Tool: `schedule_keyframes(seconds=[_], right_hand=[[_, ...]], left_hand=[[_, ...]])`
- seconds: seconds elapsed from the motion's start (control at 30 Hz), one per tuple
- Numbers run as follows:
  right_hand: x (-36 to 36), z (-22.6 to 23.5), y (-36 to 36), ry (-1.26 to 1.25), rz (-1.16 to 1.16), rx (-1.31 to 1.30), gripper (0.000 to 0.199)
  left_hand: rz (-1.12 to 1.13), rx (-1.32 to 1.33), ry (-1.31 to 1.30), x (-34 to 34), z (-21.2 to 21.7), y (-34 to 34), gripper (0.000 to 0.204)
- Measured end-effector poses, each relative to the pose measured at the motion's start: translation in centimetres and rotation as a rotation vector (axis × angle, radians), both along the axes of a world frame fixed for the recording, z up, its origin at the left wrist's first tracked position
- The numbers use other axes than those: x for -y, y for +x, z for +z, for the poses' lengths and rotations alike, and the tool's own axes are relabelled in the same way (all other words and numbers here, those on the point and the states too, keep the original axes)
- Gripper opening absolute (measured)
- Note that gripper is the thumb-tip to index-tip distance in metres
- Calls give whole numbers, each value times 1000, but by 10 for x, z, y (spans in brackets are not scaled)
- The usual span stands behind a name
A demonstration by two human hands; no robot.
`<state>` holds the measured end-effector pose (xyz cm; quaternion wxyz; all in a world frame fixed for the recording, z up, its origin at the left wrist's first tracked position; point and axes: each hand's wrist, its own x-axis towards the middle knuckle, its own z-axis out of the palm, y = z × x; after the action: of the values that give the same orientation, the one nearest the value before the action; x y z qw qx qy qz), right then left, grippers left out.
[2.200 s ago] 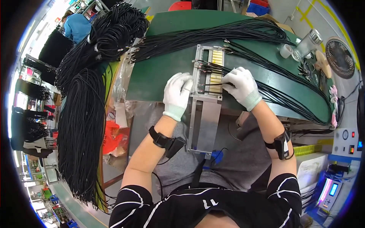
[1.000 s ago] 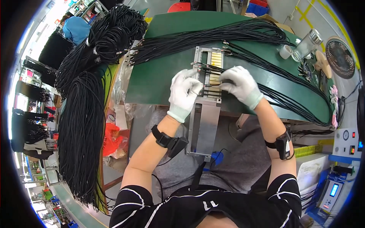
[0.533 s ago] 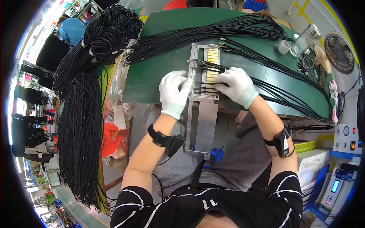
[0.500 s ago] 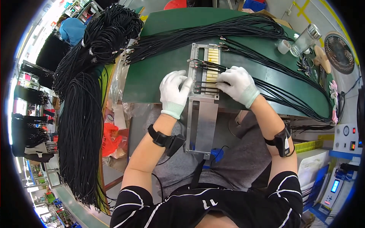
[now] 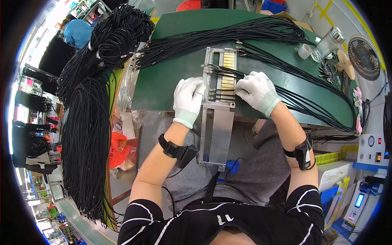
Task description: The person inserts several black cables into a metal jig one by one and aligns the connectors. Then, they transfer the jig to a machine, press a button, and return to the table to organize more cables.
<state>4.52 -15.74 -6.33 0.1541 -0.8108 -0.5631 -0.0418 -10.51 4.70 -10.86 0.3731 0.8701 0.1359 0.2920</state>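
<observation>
A metal fixture [image 5: 207, 103] with a row of pale yellow blocks [image 5: 229, 62] lies across the table's near edge. Several black cables [image 5: 222, 94] run crosswise through it, their connector ends at its left rail. My left hand [image 5: 189, 98], in a white glove, is at that left rail with thumb and fingers drawn together; whatever is between the fingertips is hidden. On the other side, my gloved right hand [image 5: 257, 90] pinches a black cable just beyond the fixture's right edge. More cable lengths [image 5: 304, 104] trail from under this hand to the right.
Long black cable bundles [image 5: 212, 36] stretch along the back of the green table [image 5: 183, 22]. A big cable heap [image 5: 87, 139] hangs at the left. Toward the right stand a glass bottle [image 5: 328, 43], a white tape roll [image 5: 304, 50] and a fan [image 5: 364, 57].
My right hand has shifted slightly right, away from the fixture. The left fingers have closed together a little beside the rail.
</observation>
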Motion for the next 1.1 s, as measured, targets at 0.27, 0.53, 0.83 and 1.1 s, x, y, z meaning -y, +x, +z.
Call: schedule_keyframes(seconds=[0.27,0.53,0.83,1.1], right_hand=[[-2,-3,-3,45,-1,-18,14],[-11,-11,28,4,-249,219,15],[-2,0,15,283,84,-8,18],[-35,-19,-8,386,231,-248,24]], left_hand=[[-85,-65,532,30,8,-1,28],[-73,18,491,26,3,5,25],[61,158,8,8,-1,9,19],[-171,252,-55,19,5,8,14]])
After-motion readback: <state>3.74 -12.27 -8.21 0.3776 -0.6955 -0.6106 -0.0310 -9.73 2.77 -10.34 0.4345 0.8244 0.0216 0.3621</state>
